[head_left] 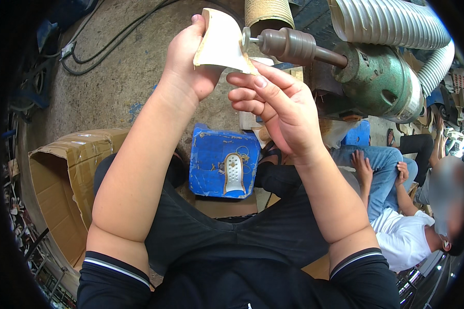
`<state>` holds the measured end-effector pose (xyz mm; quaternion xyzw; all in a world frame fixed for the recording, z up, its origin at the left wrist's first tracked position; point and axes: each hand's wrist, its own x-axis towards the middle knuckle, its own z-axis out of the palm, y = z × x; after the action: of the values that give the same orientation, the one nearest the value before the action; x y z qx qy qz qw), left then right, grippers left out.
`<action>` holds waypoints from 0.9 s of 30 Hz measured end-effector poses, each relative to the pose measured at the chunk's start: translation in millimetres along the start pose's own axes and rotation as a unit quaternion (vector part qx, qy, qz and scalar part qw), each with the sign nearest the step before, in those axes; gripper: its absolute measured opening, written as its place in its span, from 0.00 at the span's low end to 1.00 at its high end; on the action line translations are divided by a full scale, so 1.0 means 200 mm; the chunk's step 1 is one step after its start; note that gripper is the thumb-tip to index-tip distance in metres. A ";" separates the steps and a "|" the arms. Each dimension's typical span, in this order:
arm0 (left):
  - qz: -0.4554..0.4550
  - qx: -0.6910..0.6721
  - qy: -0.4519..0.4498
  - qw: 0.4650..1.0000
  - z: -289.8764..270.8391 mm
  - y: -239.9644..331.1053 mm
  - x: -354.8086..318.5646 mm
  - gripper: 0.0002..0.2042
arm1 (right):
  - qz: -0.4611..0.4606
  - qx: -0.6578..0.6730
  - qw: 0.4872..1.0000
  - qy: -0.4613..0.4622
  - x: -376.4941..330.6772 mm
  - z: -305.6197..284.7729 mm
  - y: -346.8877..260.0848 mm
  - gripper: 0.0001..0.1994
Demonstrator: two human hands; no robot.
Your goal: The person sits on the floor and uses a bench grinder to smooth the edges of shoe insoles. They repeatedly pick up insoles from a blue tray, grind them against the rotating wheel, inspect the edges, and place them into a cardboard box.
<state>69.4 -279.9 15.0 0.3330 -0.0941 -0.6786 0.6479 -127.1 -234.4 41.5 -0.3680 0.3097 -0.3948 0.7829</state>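
Note:
My left hand grips a curved, cream-white shell-like piece with rough tan edges. Its thumb shows at the piece's upper left; the other fingers are mostly hidden behind it. With thumb and fingertips, my right hand pinches the piece's lower right corner. The right edge of the piece meets or nearly meets a small disc on a spindle; contact cannot be made out. The disc sits in a brown chuck driven by a green motor.
Between my knees stands a blue stool with a white perforated, sole-shaped piece on it. An open cardboard box is at left. Silvery duct hose runs above the motor. Black cables cross the floor. Another person sits at right.

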 end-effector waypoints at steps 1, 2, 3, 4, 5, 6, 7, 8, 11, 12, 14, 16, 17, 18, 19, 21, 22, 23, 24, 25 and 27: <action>0.001 -0.001 0.004 1.000 0.00 0.00 0.00 0.22 | -0.001 0.000 1.000 0.001 0.00 0.00 0.00 0.21; 0.002 -0.003 0.003 1.000 0.00 0.00 0.00 0.22 | -0.004 0.000 1.000 0.001 0.01 0.00 0.00 0.21; 0.002 -0.005 0.003 1.000 0.01 0.00 0.00 0.22 | -0.004 -0.005 1.000 0.000 0.01 0.00 0.01 0.21; 0.005 0.003 0.007 1.000 0.01 0.00 0.01 0.22 | -0.006 -0.009 1.000 -0.002 0.01 0.00 0.01 0.21; 0.005 -0.006 0.003 1.000 0.01 0.00 0.01 0.22 | -0.005 -0.015 1.000 0.001 0.01 0.00 0.01 0.21; 0.008 -0.005 0.003 1.000 0.01 0.00 0.01 0.22 | -0.009 -0.015 1.000 -0.004 0.02 -0.01 0.01 0.21; 0.010 -0.003 0.004 1.000 0.01 0.00 0.01 0.22 | -0.010 -0.017 1.000 -0.003 0.02 -0.01 0.01 0.21; 0.010 -0.004 0.002 1.000 0.01 0.01 0.01 0.22 | -0.013 -0.018 1.000 -0.003 0.02 -0.01 0.01 0.21; 0.008 -0.003 -0.003 1.000 0.01 0.01 0.02 0.23 | -0.007 -0.009 1.000 0.000 0.03 -0.01 0.02 0.21; 0.006 0.000 -0.005 1.000 0.01 0.01 0.02 0.23 | -0.009 -0.010 1.000 -0.003 0.03 -0.01 0.02 0.21; 0.003 0.007 -0.007 1.000 0.01 0.02 0.02 0.23 | -0.011 -0.010 1.000 -0.003 0.04 -0.02 0.02 0.20; 0.003 0.020 -0.007 1.000 0.01 0.02 0.02 0.24 | -0.014 -0.006 1.000 -0.005 0.04 -0.02 0.03 0.20; 0.004 0.017 -0.006 1.000 0.02 0.02 0.02 0.24 | -0.016 -0.004 1.000 -0.004 0.05 -0.02 0.03 0.20; 0.006 0.019 -0.007 1.000 0.02 0.02 0.02 0.24 | -0.018 0.002 1.000 -0.004 0.05 -0.02 0.03 0.20; 0.008 0.021 -0.007 1.000 0.02 0.02 0.03 0.24 | -0.019 0.008 1.000 -0.004 0.06 -0.02 0.04 0.20; 0.016 0.026 0.001 1.000 0.03 0.02 0.03 0.24 | -0.022 0.017 1.000 -0.004 0.07 -0.02 0.04 0.20; 0.020 0.028 0.005 0.999 0.02 0.02 0.04 0.24 | -0.024 0.019 1.000 -0.005 0.07 -0.02 0.04 0.19; 0.023 0.030 0.013 0.999 0.02 0.02 0.05 0.24 | -0.026 0.023 0.999 -0.006 0.07 -0.02 0.04 0.19; 0.027 0.032 0.022 0.999 0.02 0.01 0.06 0.24 | -0.023 0.024 0.999 -0.006 0.08 -0.02 0.04 0.19; 0.035 0.031 0.013 0.999 0.01 0.01 0.07 0.24 | -0.021 0.026 0.999 -0.006 0.08 -0.02 0.05 0.19; 0.011 0.019 -0.007 1.000 -0.02 0.04 0.10 0.24 | -0.019 0.029 0.999 -0.006 0.09 -0.02 0.05 0.19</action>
<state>80.1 -297.9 10.0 0.3394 -0.1150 -0.6715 0.6486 -118.0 -246.2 27.8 -0.3531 0.2863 -0.4167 0.7872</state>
